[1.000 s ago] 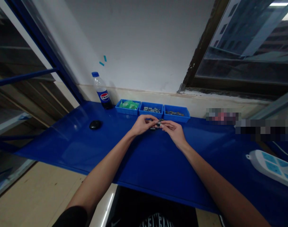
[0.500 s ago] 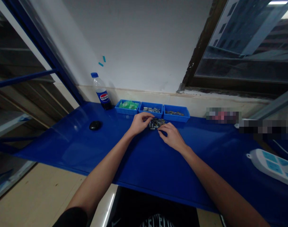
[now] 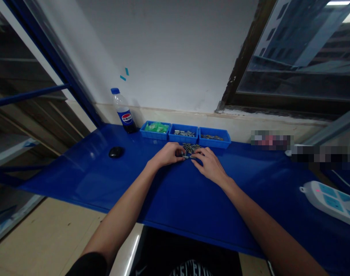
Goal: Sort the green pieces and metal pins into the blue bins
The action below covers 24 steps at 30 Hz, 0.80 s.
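1. The blue table point(image 3: 175, 199) filled the foreground; a white power strip point(image 3: 332, 207) lay toward its right side.
2. The right hand point(image 3: 211, 166) was loosely curved, a gap showing between thumb and forefinger, its fingertips beside the small grey pieces point(image 3: 186, 156); whether it pinched one could not be told.
3. The left hand point(image 3: 169, 154) was curled, thumb and forefinger bent toward each other at the same pieces; contact or a firm pinch could not be made out.
4. A loose pile of thin metal pieces point(image 3: 191, 147) lay on the table just beyond the fingertips.
5. Behind stood three blue trays in a row: the left tray point(image 3: 154, 135) held green packets, the middle tray point(image 3: 182, 140) grey pieces, the right tray point(image 3: 215, 144) thin metal pieces.
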Motion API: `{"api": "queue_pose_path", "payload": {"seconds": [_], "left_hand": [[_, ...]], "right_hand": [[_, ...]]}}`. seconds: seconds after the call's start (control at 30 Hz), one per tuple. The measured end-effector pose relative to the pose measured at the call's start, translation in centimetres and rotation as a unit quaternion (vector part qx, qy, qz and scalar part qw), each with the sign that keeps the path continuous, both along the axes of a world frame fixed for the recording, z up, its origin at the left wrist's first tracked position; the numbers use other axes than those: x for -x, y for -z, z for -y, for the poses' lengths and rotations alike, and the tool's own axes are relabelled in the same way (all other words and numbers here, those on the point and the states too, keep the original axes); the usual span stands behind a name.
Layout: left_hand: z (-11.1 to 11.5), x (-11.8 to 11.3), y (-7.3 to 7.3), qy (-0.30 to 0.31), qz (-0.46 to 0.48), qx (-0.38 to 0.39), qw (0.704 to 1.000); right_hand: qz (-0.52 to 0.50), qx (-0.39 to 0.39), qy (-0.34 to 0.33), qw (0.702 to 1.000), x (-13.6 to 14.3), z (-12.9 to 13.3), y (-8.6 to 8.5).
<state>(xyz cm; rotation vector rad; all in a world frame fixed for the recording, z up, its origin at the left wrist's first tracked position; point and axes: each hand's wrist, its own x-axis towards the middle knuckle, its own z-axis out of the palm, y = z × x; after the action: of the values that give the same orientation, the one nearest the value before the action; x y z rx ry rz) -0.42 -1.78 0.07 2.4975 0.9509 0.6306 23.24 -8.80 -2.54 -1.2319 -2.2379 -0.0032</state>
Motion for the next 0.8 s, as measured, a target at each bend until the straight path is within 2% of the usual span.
{"api": "queue_pose_path", "payload": {"seconds": [0.2, 0.3, 0.37, 0.43, 0.5, 0.57, 0.67, 0.8], "left_hand": [[0.1, -0.4, 0.2, 0.013, 0.040, -0.018, 0.999], [0.5, -0.8, -0.1, 0.020, 0.064, -0.013, 0.998], [0.9, -1.1, -0.4, 0.022, 0.089, -0.006, 0.996], [1.2, -1.6, -0.5, 0.022, 0.126, 0.015, 0.992], [1.5, -2.0, -0.5, 0.026, 0.167, 0.051, 0.984], [1.7, -2.3, -0.3, 0.031, 0.204, 0.093, 0.974], [1.6, -2.8, 0.1, 0.023, 0.249, 0.145, 0.957], [1.7, -3.1, 0.3, 0.000, 0.297, 0.208, 0.932]], "right_hand": [[-0.057, 0.051, -0.013, 0.997, -0.2, -0.3, 0.1], [-0.154, 0.074, 0.001, 0.985, 0.0, -0.4, 0.1], [-0.282, 0.124, 0.017, 0.951, 0.4, -0.5, 0.1], [-0.404, 0.179, 0.024, 0.897, 0.7, -0.7, 0.1], [-0.479, 0.208, 0.022, 0.852, 0.8, -0.8, 0.0], [-0.519, 0.224, 0.022, 0.825, 0.9, -0.9, 0.0], [-0.552, 0.245, 0.029, 0.797, 1.0, -0.9, -0.1], [-0.561, 0.228, 0.028, 0.796, 1.2, -0.8, -0.3]]}}
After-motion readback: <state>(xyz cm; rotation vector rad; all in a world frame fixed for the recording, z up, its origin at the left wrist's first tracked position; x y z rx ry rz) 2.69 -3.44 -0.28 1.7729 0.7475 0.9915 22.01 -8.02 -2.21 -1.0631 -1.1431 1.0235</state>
